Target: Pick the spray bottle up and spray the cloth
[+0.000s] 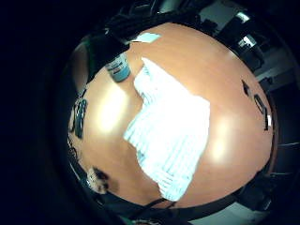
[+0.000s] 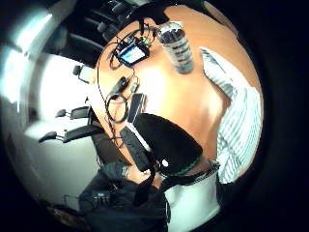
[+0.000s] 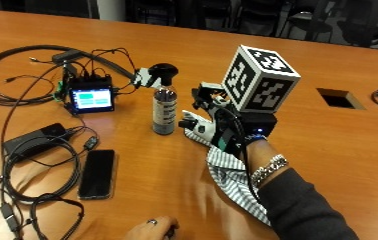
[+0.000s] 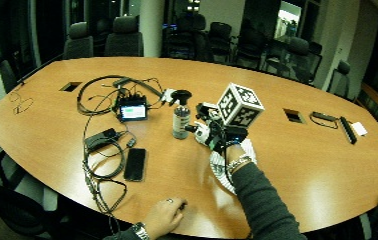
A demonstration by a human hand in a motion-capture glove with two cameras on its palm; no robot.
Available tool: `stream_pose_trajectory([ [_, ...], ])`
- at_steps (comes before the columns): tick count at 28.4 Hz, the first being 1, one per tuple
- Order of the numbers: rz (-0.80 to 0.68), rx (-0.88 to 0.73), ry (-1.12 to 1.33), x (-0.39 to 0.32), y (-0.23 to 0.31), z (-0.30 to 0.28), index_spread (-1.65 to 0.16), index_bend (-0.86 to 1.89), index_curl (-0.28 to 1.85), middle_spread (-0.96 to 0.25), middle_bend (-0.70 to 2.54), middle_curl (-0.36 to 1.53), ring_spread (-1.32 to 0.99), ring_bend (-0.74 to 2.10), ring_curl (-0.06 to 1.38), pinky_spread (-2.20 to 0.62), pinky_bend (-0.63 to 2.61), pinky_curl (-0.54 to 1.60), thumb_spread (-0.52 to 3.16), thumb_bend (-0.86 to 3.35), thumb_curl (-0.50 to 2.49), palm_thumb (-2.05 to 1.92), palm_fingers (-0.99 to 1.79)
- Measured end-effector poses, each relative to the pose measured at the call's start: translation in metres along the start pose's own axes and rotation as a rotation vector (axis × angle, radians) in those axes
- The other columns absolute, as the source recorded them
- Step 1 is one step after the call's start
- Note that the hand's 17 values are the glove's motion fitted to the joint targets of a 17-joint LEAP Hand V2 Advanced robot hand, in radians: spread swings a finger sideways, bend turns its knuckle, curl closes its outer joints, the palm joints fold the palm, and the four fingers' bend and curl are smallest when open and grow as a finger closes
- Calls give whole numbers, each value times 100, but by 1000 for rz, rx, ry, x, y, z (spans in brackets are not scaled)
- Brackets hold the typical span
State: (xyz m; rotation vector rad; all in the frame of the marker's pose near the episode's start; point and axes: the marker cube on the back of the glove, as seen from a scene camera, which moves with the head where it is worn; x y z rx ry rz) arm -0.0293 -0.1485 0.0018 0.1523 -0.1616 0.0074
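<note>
Outside view, spray bottle [image 3: 164, 106]: stands upright on the table [image 3: 322, 45], untouched, black trigger head on top, just beside the gloved hand.
Right hand [image 3: 223, 131]: hovers over the cloth, reaching toward the bottle; whether its fingers are spread or curled I cannot tell.
Cloth [image 3: 232, 175]: striped, lies flat under the hand and forearm.
Progress: nothing done yet; pick-up and spraying both remain.
Bottle contents: body looks dark; fill level unclear.
Other hand [image 3: 150, 229]: bare, rests at the table's near edge.
Nearby: phone [image 3: 98, 173], small screen device [image 3: 90, 98] with cables.

Striped white cloth [image 3: 232, 172], black-capped spray bottle [image 3: 164, 102], orange-brown table [image 3: 322, 55]
</note>
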Motion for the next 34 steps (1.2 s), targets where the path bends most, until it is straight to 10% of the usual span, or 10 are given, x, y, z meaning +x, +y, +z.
stream_pose_trajectory([
  [15,-55,-282,181,0,133,9,-42,13,26,-5,24,37,-3,35,33,24,41,34,115,-2,29,38,39],
  [34,-44,-276,236,-1,139,5,-43,14,26,-4,19,35,-2,31,32,25,40,35,119,-1,28,43,39],
])
